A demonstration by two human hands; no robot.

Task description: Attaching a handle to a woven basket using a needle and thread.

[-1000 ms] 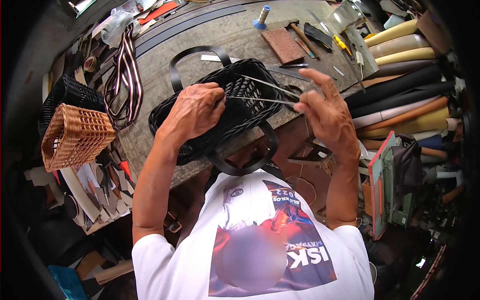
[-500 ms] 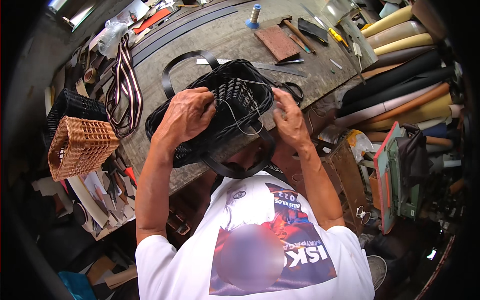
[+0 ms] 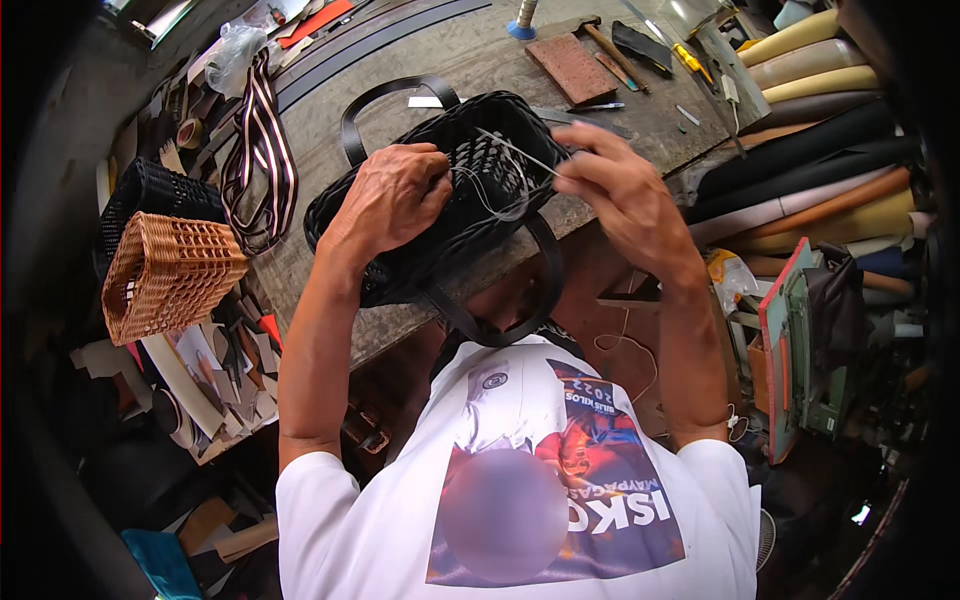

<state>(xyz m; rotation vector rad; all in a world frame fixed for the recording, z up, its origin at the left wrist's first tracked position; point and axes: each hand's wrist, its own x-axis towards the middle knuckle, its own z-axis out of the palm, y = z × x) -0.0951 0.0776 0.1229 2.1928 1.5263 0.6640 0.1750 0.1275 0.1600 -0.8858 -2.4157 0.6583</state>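
A black woven basket bag (image 3: 470,225) with black straps lies on the worn wooden workbench (image 3: 330,150). My left hand (image 3: 388,195) rests on the bag's left side, fingers curled against the weave and pinching thread. My right hand (image 3: 615,185) is at the bag's right rim, fingertips pinched on a thin needle (image 3: 515,152) with pale thread (image 3: 495,195) looping down into the bag.
A tan wicker basket (image 3: 170,275) and a black one (image 3: 150,195) hang off the bench's left. A striped webbing strap (image 3: 262,150) lies at left. Hand tools (image 3: 640,45) and a brown block (image 3: 572,68) sit at the far end. Rolled leathers (image 3: 810,150) stack right.
My right hand moved out to the right a second ago, came back to the bag's rim, and now pulls the needle and thread up from the weave. The view shifted slightly.
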